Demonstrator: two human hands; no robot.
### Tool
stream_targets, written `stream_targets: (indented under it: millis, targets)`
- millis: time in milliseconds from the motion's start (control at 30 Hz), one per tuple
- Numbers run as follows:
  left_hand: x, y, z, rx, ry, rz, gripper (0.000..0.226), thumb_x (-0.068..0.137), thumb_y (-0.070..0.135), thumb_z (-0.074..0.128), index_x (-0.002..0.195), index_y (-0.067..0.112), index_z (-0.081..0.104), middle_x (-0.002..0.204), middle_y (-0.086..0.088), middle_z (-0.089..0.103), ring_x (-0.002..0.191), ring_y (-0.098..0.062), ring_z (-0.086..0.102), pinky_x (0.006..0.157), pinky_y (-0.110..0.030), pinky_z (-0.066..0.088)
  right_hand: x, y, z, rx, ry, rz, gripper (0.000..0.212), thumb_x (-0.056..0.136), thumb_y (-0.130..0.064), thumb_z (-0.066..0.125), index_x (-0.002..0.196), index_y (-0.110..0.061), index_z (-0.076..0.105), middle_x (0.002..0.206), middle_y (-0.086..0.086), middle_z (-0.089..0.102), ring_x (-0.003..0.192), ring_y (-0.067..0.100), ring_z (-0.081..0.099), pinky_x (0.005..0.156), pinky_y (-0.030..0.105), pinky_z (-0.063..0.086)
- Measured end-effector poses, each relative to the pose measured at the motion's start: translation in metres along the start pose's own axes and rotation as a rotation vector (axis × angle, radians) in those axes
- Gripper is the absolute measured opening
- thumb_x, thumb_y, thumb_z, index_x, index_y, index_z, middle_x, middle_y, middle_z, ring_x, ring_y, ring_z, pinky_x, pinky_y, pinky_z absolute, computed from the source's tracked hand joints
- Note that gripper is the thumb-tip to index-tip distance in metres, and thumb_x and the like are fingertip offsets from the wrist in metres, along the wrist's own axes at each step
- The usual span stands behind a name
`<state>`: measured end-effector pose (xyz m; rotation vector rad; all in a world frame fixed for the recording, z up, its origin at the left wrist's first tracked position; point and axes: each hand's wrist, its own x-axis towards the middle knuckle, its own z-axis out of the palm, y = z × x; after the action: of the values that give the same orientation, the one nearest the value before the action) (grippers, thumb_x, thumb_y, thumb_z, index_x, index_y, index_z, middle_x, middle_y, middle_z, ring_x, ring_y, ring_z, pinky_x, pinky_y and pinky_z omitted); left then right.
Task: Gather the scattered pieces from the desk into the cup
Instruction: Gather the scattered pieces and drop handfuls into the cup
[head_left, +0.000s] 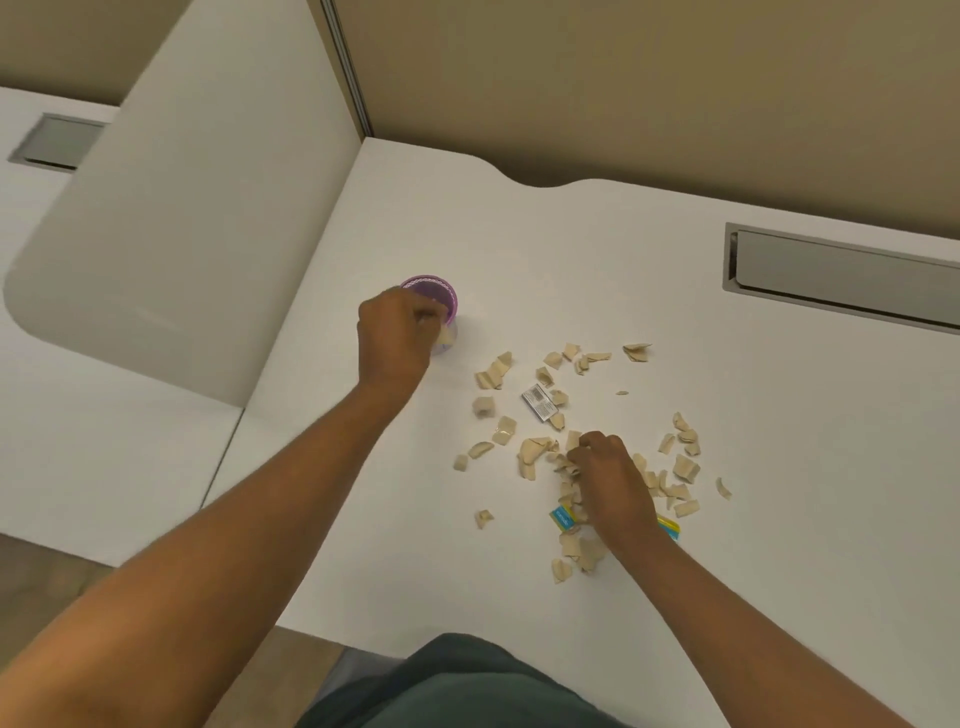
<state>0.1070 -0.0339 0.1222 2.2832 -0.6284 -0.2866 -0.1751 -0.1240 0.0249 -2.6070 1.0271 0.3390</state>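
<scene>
Left hand (397, 332) over cup (434, 296) (purple), right hand (608, 478) among pieces (540, 452)

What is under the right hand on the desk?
Beige pieces and a blue-and-yellow label scrap poke out around the right hand. Whatever lies directly beneath the palm is covered.

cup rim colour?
Purple, with a pale patterned band around the cup rim; head view, the only one.
</scene>
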Motion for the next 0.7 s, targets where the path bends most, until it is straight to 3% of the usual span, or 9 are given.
stream_targets:
  millis: [67,167,333,433,533,633,700]
  targets:
    - [0.030,0.001,-0.006,0.072,0.023,-0.024,0.025,0.081,0.004,0.065,0.094,0.013,0.084,0.099,-0.006,0.079,0.093,-0.024,0.072,0.080,-0.029,0.054,0.001,0.001,-0.001,-0.009,-0.017,-0.006,0.046,0.075,0.016,0.058,0.109,-0.013,0.071,0.113,0.000,0.059,0.102,0.018,0.052,0.063,0.024,0.038]
    - [0.053,0.000,0.001,0.237,-0.076,0.012,0.023,0.082,0.004,0.064,0.094,0.013,0.082,0.103,-0.007,0.077,0.094,-0.028,0.071,0.074,-0.029,0.052,0.004,0.002,-0.002,-0.022,-0.057,-0.013,0.052,0.074,0.015,0.061,0.115,-0.015,0.070,0.119,-0.001,0.058,0.106,0.018,0.052,0.064,0.023,0.035]
    - [0.057,0.000,0.007,0.436,-0.260,0.084,0.023,0.087,0.016,0.069,0.106,0.017,0.079,0.109,-0.011,0.076,0.099,-0.037,0.071,0.084,-0.041,0.060,0.004,0.001,-0.006,-0.005,-0.089,-0.016,0.056,0.076,0.012,0.065,0.124,-0.018,0.066,0.128,-0.002,0.055,0.114,0.017,0.050,0.070,0.022,0.043]
    - [0.052,0.005,0.000,0.437,-0.246,0.134,0.024,0.085,0.024,0.073,0.108,0.023,0.079,0.105,-0.007,0.077,0.097,-0.034,0.070,0.083,-0.041,0.060,0.005,0.003,-0.006,-0.003,-0.087,-0.022,0.056,0.079,0.008,0.067,0.128,-0.019,0.065,0.130,-0.002,0.054,0.117,0.016,0.049,0.074,0.021,0.044]
    - [0.041,0.011,-0.013,0.338,-0.131,0.124,0.021,0.084,0.030,0.072,0.103,0.027,0.079,0.100,-0.001,0.079,0.091,-0.028,0.072,0.080,-0.041,0.061,0.005,0.006,-0.007,0.069,-0.048,-0.029,0.051,0.083,0.008,0.063,0.127,-0.017,0.067,0.129,-0.001,0.058,0.117,0.017,0.051,0.082,0.022,0.048]
    - [0.013,0.002,-0.015,0.264,-0.032,0.141,0.015,0.085,0.037,0.068,0.092,0.027,0.077,0.086,0.006,0.078,0.078,-0.020,0.071,0.071,-0.034,0.060,0.006,-0.001,-0.019,0.275,0.064,0.031,0.038,0.086,0.008,0.061,0.116,-0.012,0.075,0.121,0.002,0.065,0.114,0.022,0.058,0.093,0.025,0.048]
    - [-0.013,-0.018,-0.005,0.308,-0.098,0.144,0.018,0.089,0.042,0.066,0.090,0.026,0.075,0.087,0.007,0.078,0.079,-0.019,0.071,0.071,-0.033,0.058,0.011,-0.015,-0.034,0.434,0.154,0.048,0.032,0.084,0.009,0.064,0.107,-0.010,0.077,0.114,0.002,0.068,0.109,0.023,0.063,0.096,0.031,0.052]
